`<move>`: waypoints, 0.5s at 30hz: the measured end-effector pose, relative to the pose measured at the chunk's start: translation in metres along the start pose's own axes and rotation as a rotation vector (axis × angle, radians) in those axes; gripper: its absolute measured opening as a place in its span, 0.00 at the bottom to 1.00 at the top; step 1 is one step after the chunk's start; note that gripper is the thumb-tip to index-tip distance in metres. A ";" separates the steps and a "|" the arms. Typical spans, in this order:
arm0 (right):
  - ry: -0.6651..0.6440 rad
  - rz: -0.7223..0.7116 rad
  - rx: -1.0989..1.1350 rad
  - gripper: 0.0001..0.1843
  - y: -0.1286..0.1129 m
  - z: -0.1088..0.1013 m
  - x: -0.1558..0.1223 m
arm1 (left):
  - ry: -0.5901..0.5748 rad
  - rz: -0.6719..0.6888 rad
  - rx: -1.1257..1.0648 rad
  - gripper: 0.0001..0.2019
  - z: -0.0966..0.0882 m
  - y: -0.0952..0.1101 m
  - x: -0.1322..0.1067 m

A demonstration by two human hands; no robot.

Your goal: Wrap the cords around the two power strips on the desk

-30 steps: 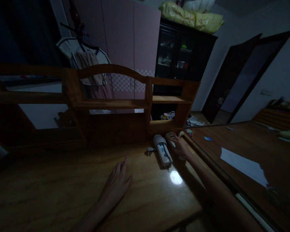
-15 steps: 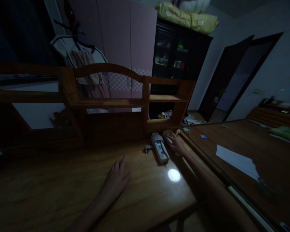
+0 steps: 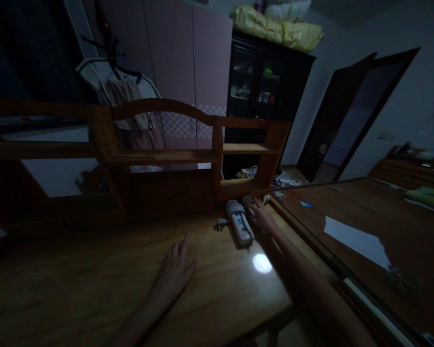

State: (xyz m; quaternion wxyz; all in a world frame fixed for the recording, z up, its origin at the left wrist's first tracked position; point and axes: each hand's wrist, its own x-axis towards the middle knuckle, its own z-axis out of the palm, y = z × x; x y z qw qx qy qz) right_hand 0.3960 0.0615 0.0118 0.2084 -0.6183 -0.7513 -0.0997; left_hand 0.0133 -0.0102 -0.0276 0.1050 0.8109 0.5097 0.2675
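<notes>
My left hand [image 3: 172,267] lies palm down on the wooden desk [image 3: 75,279], fingers stretched out and holding nothing. Farther right, a white power strip [image 3: 243,232] rests on the desk with its cord [image 3: 235,207] coiled round its far end. The plug [image 3: 222,223] sticks out to its left. Right beside it my right hand [image 3: 262,217] is closed over a second, similar power strip, mostly hidden under the fingers and palm. That strip's coiled cord [image 3: 248,199] shows past my fingertips, and a pale plug-like piece [image 3: 266,198] lies just beyond.
A wooden shelf unit [image 3: 162,155] runs along the desk's back edge. To the right, a brown surface [image 3: 347,207] carries a white sheet of paper [image 3: 356,241] and a small blue card [image 3: 305,204]. A bright light spot [image 3: 262,263] falls on the desk.
My right hand has shifted slightly over the second power strip, its fingers covering more of it. My left hand stays in place. The view has tilted very slightly.
</notes>
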 end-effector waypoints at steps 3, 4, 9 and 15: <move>0.022 0.009 0.018 0.36 -0.008 -0.006 0.001 | -0.008 -0.022 -0.005 0.36 -0.002 0.002 0.000; 0.034 0.019 0.040 0.37 -0.013 -0.010 0.001 | -0.010 -0.026 -0.009 0.36 -0.003 0.003 0.000; 0.239 0.155 0.320 0.28 -0.053 -0.066 -0.039 | -0.023 -0.043 -0.025 0.35 -0.006 0.006 0.000; -0.131 0.372 0.812 0.21 -0.086 -0.154 -0.150 | -0.047 -0.087 -0.023 0.33 -0.001 0.000 0.001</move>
